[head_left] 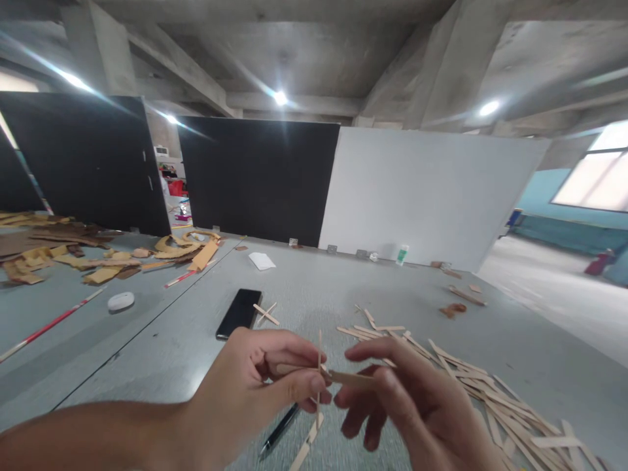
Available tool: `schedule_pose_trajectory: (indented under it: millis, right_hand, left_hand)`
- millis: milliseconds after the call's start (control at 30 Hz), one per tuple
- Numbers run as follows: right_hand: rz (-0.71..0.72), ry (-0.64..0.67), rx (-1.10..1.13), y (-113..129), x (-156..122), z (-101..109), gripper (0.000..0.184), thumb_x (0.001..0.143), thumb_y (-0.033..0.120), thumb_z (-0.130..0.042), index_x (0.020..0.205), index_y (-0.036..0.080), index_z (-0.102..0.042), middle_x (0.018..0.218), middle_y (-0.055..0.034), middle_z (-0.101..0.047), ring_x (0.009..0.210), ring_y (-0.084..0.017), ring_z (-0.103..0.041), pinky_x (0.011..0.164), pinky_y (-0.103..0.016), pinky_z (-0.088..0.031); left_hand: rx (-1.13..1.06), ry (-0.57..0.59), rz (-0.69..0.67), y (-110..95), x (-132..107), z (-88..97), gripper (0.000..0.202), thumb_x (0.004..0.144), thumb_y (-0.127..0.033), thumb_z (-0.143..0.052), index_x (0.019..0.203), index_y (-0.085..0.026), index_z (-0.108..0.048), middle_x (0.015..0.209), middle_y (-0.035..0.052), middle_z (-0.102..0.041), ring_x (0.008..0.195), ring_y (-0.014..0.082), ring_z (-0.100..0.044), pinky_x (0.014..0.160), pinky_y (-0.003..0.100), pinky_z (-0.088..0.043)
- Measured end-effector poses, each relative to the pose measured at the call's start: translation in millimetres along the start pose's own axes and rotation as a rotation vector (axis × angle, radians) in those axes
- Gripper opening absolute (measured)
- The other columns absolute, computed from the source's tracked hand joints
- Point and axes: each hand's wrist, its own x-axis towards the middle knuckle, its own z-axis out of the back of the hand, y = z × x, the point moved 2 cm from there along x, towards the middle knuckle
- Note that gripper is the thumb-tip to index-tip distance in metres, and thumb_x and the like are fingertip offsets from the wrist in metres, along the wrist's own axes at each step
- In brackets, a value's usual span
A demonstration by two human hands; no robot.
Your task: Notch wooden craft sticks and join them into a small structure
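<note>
We are pinching crossed sticks in our left hand, gripping a flat stick in our right hand, above the table. One cross, seemingly done, is lying beside the phone; many loose sticks are waiting.

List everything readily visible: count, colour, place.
Phone: one, black, centre-left
Crossed sticks: two, tan, beside it
Stick pile: many, tan, right
Held sticks: count unclear, tan, centre
Pen: one, black, foreground
Case: one, white, left
Paper: count unclear, white, centre
Rods: at least two, red-white, left
Scraps: many, yellow-brown, left
Bottle: one, white-green, right
Table: one, grey, foreground
Panels: several, black or white, background
Lamps: several, white, overhead
Window: one, bright, right
Left hand, right hand: one each, bare, centre
</note>
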Motion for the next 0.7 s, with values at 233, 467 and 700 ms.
schedule_pose_trajectory:
  millis: [233, 467, 700]
  right_hand:
    - [0.146, 0.328, -0.727, -56.8, 35.1, 17.5, 0.025, 0.097, 0.012, -0.055, 0.076, 0.022, -0.064, 0.068, 0.0001, -0.069, 0.062, -0.017, -0.065, 0.064, -0.028, -0.049]
    - [0.165, 0.659, -0.727, -101.1, 22.3, -15.1, 0.021, 0.082, 0.000, -0.067, 0.078, 0.021, -0.069, 0.092, -0.0025, -0.077, 0.087, -0.021, -0.072, 0.078, -0.028, -0.051]
    - [0.129, 0.555, -0.762, -74.6, 36.1, 22.7, 0.024, 0.083, -0.002, -0.060, 0.076, 0.021, -0.065, 0.086, -0.0023, -0.074, 0.079, -0.019, -0.067, 0.073, -0.028, -0.051]
  left_hand:
    - [0.009, -0.048, -0.054, -1.0, 8.0, 9.6, 0.019, 0.091, -0.030, -0.082, 0.099, -0.014, -0.076, 0.081, 0.0065, -0.083, 0.074, 0.0164, -0.078, 0.073, 0.026, -0.065]
    - [0.001, -0.014, -0.040, 1.9, 10.9, 11.0, 0.020, 0.092, -0.032, -0.082, 0.100, -0.014, -0.078, 0.084, 0.0056, -0.083, 0.075, 0.0164, -0.079, 0.076, 0.028, -0.066]
    - [-0.030, 0.011, -0.007, -3.4, 12.0, 10.0, 0.022, 0.091, -0.034, -0.083, 0.097, -0.014, -0.077, 0.082, 0.0071, -0.082, 0.075, 0.0183, -0.078, 0.073, 0.030, -0.066]
